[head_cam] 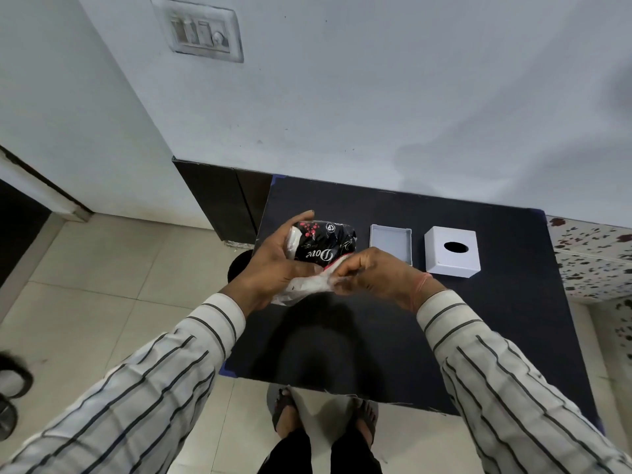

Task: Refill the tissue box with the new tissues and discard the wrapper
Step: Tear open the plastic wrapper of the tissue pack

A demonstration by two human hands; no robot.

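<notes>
A black tissue pack (325,246) with pink dots and white lettering is held above the left part of the dark table (478,330). My left hand (270,268) grips the pack from the left side. My right hand (369,271) pinches the clear, crumpled end of the wrapper (307,287) at the pack's near end. The white tissue box cover (451,251), with an oval hole on top, stands at the back right of the table. Just left of it lies the open white box base (391,244), with nothing inside.
A dark round bin (239,265) sits on the tiled floor at the table's left edge, mostly hidden by my left hand. A dark cabinet (222,196) stands behind it. My sandalled feet (325,415) are at the table's near edge. The wall runs behind the table.
</notes>
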